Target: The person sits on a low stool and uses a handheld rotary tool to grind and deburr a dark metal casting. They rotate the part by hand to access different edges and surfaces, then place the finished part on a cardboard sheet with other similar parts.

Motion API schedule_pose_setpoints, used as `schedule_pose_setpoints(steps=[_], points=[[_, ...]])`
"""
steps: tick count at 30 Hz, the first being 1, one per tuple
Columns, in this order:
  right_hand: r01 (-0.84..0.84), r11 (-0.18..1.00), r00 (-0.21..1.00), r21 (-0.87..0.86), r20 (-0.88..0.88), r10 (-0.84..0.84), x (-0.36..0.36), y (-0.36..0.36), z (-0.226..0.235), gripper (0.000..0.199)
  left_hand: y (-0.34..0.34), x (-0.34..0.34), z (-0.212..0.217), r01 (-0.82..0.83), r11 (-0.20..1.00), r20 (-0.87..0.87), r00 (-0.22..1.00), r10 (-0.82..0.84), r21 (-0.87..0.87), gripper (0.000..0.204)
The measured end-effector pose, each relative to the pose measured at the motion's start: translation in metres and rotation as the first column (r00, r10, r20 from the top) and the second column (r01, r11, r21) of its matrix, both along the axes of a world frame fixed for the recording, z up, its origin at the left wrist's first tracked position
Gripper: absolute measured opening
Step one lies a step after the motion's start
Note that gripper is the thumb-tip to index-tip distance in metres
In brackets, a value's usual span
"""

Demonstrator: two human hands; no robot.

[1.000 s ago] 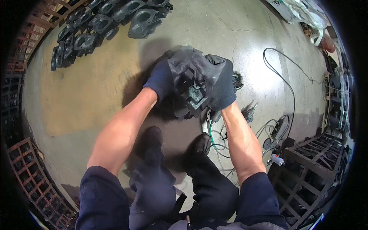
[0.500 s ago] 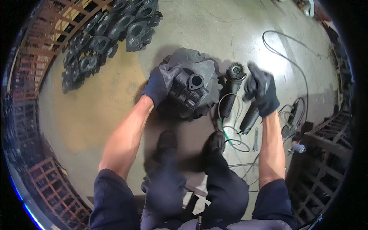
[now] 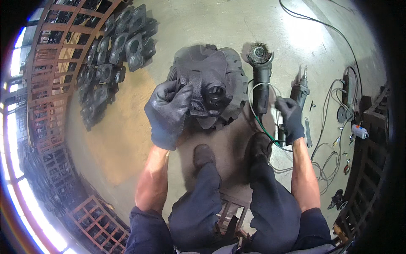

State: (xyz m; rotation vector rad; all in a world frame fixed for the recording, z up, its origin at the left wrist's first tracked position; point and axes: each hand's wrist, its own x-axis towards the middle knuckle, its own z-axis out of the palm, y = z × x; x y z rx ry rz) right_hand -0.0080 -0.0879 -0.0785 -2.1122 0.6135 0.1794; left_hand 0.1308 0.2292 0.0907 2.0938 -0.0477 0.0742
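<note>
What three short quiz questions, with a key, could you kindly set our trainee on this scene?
1. True or false: the left hand grips the dark casting.
2. Which lies to the right of that casting?
A) the pile of flanged parts
B) the wire-brush grinder
C) a red bucket
3. Fill in: the hand nearer the slim power tool is the ____ one.

Key: 1 true; 2 B; 3 right, as the right hand is beside it.

Grey floor: tan patch at left, glare upper right. Rusty rack left; dark rack right.
</note>
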Motion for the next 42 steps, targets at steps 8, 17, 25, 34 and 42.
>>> schedule_pose_setpoints(steps=[8, 17, 25, 34, 42], points=[[-0.399, 0.752, 0.873, 0.524, 0.469, 0.137, 0.049, 0.096, 0.077, 0.041, -0.009, -0.02, -0.016, -0.075, 0.981, -0.044, 0.997, 0.068, -0.178, 0.022], [-0.478, 0.875, 0.769, 0.076, 0.519, 0.375, 0.066, 0.099, 0.077, 0.064, 0.001, -0.035, -0.019, -0.009, 0.952, -0.107, 0.994, -0.025, -0.305, 0.026], [-0.422, 0.871, 0.754, -0.254, 0.435, 0.492, 0.064, 0.107, 0.071, 0.063, 0.013, -0.031, -0.017, -0.048, 0.968, -0.138, 0.99, 0.013, -0.248, 0.031], [-0.459, 0.836, 0.747, -0.3, 0.379, 0.546, 0.072, 0.118, 0.096, 0.056, 0.023, -0.032, -0.032, -0.047, 0.925, -0.166, 0.986, -0.017, -0.377, 0.03], [-0.376, 0.924, 0.767, -0.07, 0.536, 0.353, 0.075, 0.113, 0.084, 0.056, 0.014, -0.014, -0.029, 0.029, 0.855, -0.063, 0.995, -0.072, -0.517, 0.024]])
